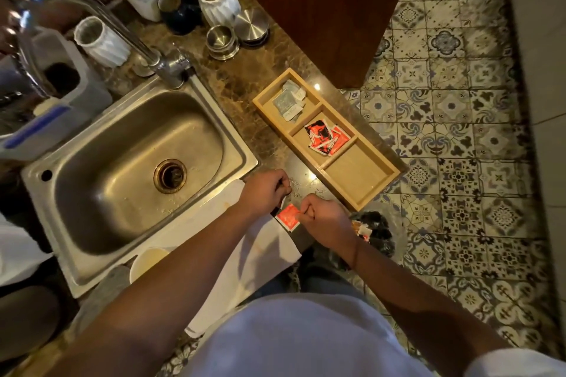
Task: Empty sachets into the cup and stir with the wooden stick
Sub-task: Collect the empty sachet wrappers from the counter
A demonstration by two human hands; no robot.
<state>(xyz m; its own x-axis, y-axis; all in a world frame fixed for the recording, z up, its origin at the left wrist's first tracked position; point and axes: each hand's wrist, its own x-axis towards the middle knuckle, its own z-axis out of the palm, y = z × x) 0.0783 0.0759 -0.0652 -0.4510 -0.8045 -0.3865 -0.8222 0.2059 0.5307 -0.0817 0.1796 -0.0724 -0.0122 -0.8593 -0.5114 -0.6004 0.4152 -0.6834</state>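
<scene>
both hands (265,191) (321,219) pinch a red sachet (287,217) beside the wooden tray (361,202).

Both forearms were bare to the elbow. The left hand (265,190) and right hand (320,217) wore no gloves or rings. A thin dark band circled the right wrist (355,254). A pale short-sleeved shirt (306,337) covered the torso; its right sleeve (517,364) showed at the near right edge.

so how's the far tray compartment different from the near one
The far compartment holds pale grey-white sachets; the near compartment holds nothing. The far one sits toward the metal canisters, the near one toward the hands. Both are sections of the same wooden tray.
</scene>
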